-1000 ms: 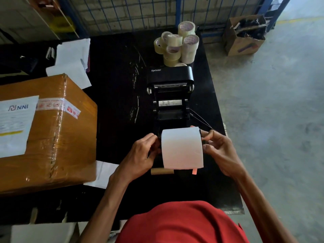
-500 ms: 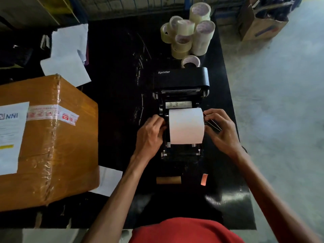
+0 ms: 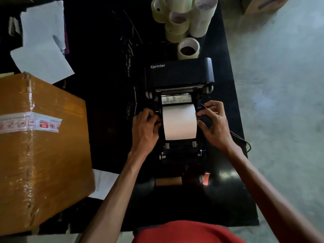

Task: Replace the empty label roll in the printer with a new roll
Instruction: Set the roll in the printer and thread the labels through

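Your printer [image 3: 178,76] is black with white "Xprinter" lettering, and the label roll [image 3: 179,121] in it is plain white. The desk [image 3: 105,67] is glossy black. The empty core [image 3: 168,181] is tan, the small tab [image 3: 206,178] beside it orange-red. The tape rolls [image 3: 182,20] are pale yellowish, the carton [image 3: 40,155] brown with a red-and-white printed strip. Your shirt [image 3: 185,233] is red.
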`<state>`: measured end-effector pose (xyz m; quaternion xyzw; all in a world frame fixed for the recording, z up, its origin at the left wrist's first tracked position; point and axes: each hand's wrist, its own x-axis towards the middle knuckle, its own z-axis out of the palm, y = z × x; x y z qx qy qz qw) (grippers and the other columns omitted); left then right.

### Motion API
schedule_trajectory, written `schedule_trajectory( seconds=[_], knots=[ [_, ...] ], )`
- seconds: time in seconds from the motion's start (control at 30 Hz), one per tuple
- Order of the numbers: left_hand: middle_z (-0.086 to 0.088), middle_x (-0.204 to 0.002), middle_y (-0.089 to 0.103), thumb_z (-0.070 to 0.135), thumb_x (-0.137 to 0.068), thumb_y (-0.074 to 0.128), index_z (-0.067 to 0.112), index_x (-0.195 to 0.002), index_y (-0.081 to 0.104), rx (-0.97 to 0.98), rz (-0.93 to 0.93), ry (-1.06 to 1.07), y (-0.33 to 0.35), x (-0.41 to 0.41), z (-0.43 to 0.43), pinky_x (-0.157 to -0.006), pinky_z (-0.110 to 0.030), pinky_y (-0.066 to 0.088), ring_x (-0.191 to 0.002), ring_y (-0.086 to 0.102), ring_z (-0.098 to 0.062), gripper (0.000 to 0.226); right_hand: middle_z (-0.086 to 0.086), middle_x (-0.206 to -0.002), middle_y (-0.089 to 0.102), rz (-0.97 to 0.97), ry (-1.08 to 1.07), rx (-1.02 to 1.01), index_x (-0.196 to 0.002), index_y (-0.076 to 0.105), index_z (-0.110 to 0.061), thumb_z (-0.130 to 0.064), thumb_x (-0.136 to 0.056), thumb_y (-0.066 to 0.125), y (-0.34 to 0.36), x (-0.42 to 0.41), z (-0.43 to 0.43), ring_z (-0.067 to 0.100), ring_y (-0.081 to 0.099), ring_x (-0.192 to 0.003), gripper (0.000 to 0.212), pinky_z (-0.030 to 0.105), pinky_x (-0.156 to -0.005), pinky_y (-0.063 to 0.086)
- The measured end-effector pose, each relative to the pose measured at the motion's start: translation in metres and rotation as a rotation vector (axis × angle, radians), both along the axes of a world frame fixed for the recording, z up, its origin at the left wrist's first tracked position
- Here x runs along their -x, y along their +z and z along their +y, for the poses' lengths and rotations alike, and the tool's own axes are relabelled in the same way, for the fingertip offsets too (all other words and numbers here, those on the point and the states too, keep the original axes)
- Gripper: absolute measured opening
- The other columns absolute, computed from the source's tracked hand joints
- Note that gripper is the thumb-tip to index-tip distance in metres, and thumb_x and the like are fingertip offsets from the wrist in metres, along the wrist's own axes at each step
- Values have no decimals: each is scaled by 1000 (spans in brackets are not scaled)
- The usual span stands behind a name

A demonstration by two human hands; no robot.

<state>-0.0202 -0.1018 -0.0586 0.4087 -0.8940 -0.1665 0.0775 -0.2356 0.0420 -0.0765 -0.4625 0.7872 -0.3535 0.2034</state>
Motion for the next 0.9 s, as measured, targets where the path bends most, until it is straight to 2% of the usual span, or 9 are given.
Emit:
schedule_trajectory(
  seconds=[0.33, 0.5, 0.67, 0.9],
  knots=[
    [-5, -112, 59, 13, -83, 70, 13, -100, 70, -30, -1, -4, -7, -1, -4, -90, -36, 39, -95, 59, -22, 17, 7, -136, 42, 33, -7, -44, -103, 66, -23, -21, -79, 76, -7, -3, -4, 22, 54, -111, 25, 57, -92, 51],
    [-4, -109, 60, 13, -84, 69, 12, -101, 69, -4, -8, -5, -8, -1, -2, -89, -32, 31, -90, 60, -23, 17, 6, -138, 43, 49, -11, -100, -101, 67, -22, -18, -78, 77, -12, -5, -3, 25, 54, -114, 25, 56, -93, 50],
    [-3, -90, 68, 13, -84, 67, 11, -89, 74, 51, 21, 26, -9, -2, 1, -88, -34, 32, -74, 61, -23, 8, 7, -137, 46, 59, -45, -126, -102, 69, -24, -22, -79, 76, -10, -9, -1, 27, 55, -115, 24, 54, -96, 48],
    [0, -74, 69, 11, -83, 67, 14, -77, 78, 54, 25, 22, -8, -5, 8, -81, -37, 36, -62, 60, -20, 13, 7, -131, 49, 70, -73, -134, -104, 72, -24, -25, -82, 77, -5, -15, 2, 27, 55, -115, 23, 48, -94, 50]
  ],
)
